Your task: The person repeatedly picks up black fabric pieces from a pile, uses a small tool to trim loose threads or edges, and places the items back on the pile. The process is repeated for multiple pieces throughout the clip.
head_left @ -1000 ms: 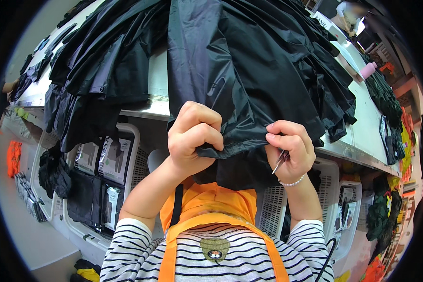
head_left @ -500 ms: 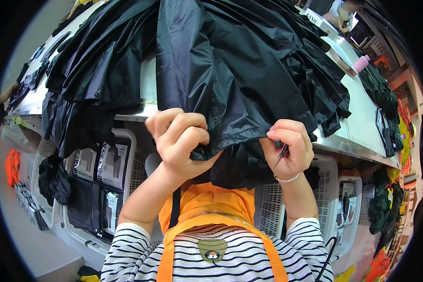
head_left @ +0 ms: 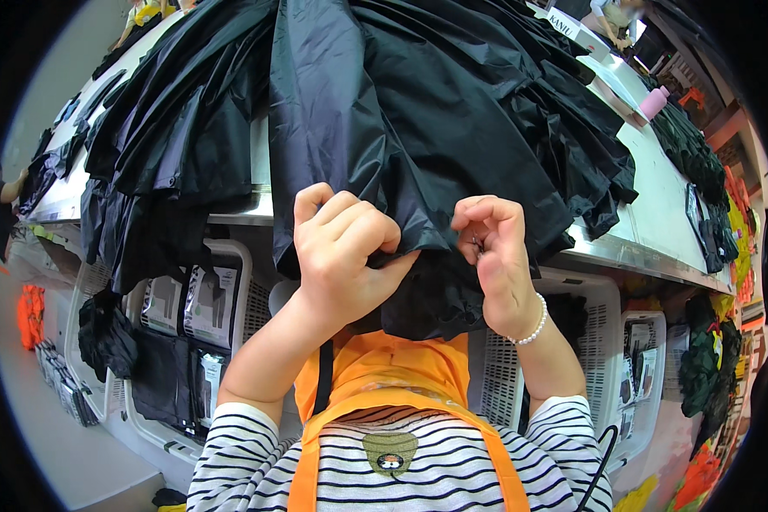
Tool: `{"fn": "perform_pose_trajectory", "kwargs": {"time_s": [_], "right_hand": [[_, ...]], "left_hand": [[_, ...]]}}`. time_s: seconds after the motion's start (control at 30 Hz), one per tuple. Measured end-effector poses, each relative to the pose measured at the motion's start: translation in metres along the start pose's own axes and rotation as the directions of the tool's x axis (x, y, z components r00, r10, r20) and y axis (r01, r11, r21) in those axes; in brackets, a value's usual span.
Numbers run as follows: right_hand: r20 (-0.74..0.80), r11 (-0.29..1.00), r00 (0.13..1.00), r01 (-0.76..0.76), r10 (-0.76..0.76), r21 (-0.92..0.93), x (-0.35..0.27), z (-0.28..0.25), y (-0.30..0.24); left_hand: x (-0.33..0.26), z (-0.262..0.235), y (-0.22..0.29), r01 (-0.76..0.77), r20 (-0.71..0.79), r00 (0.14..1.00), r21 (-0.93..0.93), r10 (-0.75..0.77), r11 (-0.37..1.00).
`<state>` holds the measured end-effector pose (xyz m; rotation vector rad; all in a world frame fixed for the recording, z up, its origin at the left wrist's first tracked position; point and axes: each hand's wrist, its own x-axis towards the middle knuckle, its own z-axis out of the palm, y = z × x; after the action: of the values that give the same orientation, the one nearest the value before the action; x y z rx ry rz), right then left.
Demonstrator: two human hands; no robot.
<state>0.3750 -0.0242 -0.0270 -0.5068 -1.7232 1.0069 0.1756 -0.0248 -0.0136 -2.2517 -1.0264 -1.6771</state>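
We see a black garment (head_left: 418, 128) draped over the bench (head_left: 657, 222) edge and hanging down in front of the person. The left hand (head_left: 346, 256) bunches its lower hem, fingers (head_left: 350, 218) curled tight over the cloth. The right hand (head_left: 495, 256) pinches the same hem just beside it, fingers closed; something small and metallic seems tucked between them, though we cannot make it out. More black cloth (head_left: 171, 145) lies piled to the left on the bench. A pink bottle (head_left: 654, 102) stands farther back. White crates (head_left: 597, 358) sit below the bench.
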Motion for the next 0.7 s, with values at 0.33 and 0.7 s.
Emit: {"fn": "perform_pose_trajectory", "kwargs": {"time_s": [0.33, 0.7], "right_hand": [[-0.013, 0.951, 0.995, -0.097, 0.097, -0.293, 0.009, -0.001, -0.010], [-0.053, 0.921, 0.990, -0.139, 0.129, -0.363, 0.021, -0.005, -0.019]], "left_hand": [[-0.002, 0.001, -0.001, -0.042, 0.001, 0.999, 0.065, 0.042, 0.997], [-0.005, 0.007, -0.003, -0.079, 0.029, 0.997, 0.058, 0.077, 0.995]]}}
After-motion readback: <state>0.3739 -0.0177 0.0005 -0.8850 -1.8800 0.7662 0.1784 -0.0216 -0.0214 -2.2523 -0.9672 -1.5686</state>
